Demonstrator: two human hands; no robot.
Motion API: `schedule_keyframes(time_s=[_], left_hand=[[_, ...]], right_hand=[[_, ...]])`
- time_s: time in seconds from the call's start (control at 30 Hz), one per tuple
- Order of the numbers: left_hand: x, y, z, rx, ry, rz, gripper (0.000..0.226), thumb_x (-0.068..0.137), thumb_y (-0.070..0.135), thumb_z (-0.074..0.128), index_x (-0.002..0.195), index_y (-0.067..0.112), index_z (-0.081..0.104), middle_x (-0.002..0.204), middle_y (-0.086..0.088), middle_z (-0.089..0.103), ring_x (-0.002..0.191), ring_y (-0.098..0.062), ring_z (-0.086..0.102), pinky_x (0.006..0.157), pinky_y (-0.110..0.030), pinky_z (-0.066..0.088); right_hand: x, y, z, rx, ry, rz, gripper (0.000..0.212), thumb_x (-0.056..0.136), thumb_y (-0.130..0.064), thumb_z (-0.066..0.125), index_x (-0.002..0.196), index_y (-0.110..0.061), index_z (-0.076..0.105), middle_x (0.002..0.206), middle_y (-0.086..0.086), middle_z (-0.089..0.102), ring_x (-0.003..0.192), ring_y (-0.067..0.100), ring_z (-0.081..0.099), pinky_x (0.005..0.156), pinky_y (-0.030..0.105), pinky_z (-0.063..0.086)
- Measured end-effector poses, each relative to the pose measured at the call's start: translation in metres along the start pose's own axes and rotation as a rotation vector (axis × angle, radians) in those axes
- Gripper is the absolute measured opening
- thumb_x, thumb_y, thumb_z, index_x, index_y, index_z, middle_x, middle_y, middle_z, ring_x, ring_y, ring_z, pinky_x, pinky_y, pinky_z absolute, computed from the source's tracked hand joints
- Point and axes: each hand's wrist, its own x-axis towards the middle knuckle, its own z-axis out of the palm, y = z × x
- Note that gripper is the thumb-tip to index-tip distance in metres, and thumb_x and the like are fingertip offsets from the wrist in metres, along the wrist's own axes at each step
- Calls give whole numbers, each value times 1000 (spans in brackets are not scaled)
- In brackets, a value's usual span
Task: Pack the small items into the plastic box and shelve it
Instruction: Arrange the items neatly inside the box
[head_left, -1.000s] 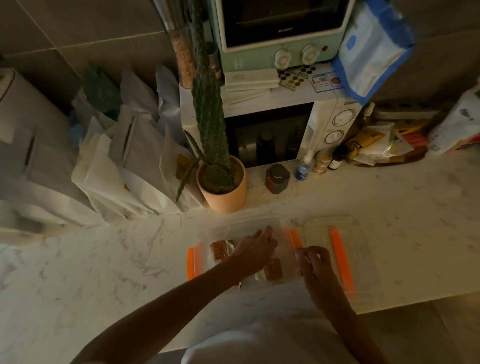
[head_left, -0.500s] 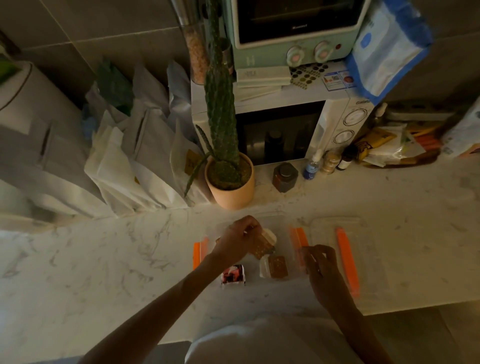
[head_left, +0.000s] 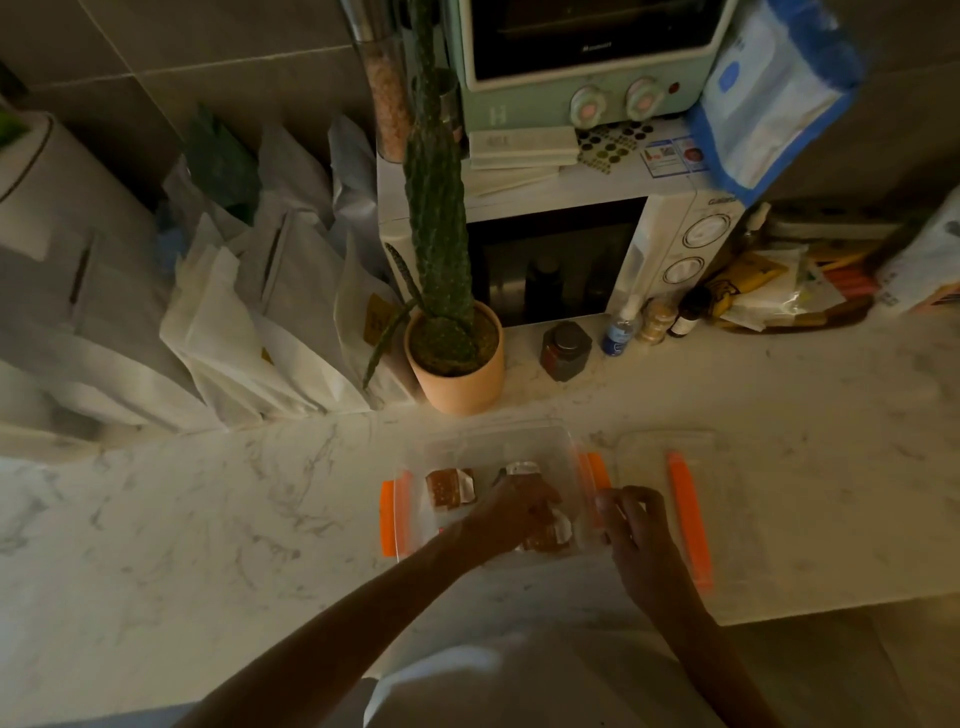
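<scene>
Low over the tabletop (head_left: 218, 519), the left hand (head_left: 511, 512) reaches forward into the clear box (head_left: 550, 441), palm down, fingers curled among the packets (head_left: 449, 486); whether it grips one I cannot tell. The right hand (head_left: 631, 525) sits at the box's right rim, fingers bent and pinched near the orange clip (head_left: 595, 470), though its hold is unclear. Just right of the box lies the lid (head_left: 670, 447).

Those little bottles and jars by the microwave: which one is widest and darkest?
The squat dark jar, leftmost in the row, nearest the cactus pot. The blue-labelled bottle and the two beside it are slimmer.
</scene>
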Motion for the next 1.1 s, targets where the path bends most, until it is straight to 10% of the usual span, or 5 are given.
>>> schedule_keyframes(time_s=[0.27, 0.5, 0.67, 0.83, 1.1], left_hand=[[-18, 9, -8, -133, 90, -109, 22, 91, 13, 61, 113, 11, 59, 105, -10, 62, 91, -24, 67, 76, -37, 60], [-35, 1, -30, -800, 184, -713, 21, 87, -5, 64, 98, 7, 52, 108, -22, 60, 87, -35, 72, 74, -45, 62], [-36, 0, -22, -773, 38, -637, 11, 91, 3, 63, 90, 10, 55, 103, -19, 62, 81, -25, 67, 74, -36, 60], [-35, -6, -23, -449, -331, -470, 19, 95, 18, 60, 109, 7, 67, 101, -10, 64, 76, -15, 56, 72, -30, 50], [-27, -12, -26, -443, -315, -670, 15, 93, 23, 64, 91, 9, 59, 72, -4, 59, 56, -12, 54, 60, -28, 49]], right_hand=[[0, -1, 4, 40, 45, -49, 31, 96, -40, 44, 109, -18, 62, 116, 3, 50, 88, 17, 64, 69, 21, 49], [3, 4, 5, 28, 24, -33, 37, 96, -44, 41, 112, -16, 61, 115, 1, 54, 89, 12, 57, 70, 6, 45], [3, 2, 8, 54, 30, -72, 29, 95, -39, 44, 107, -20, 61, 115, 5, 48, 81, 15, 64, 68, 25, 51], [1, -2, 7, 74, 3, -82, 23, 96, -46, 39, 101, -34, 57, 84, -5, 58, 66, 3, 59, 58, 13, 45], [0, -4, 7, 84, -36, -55, 26, 97, -48, 35, 101, -33, 55, 73, 0, 61, 65, 10, 60, 57, 24, 46]])
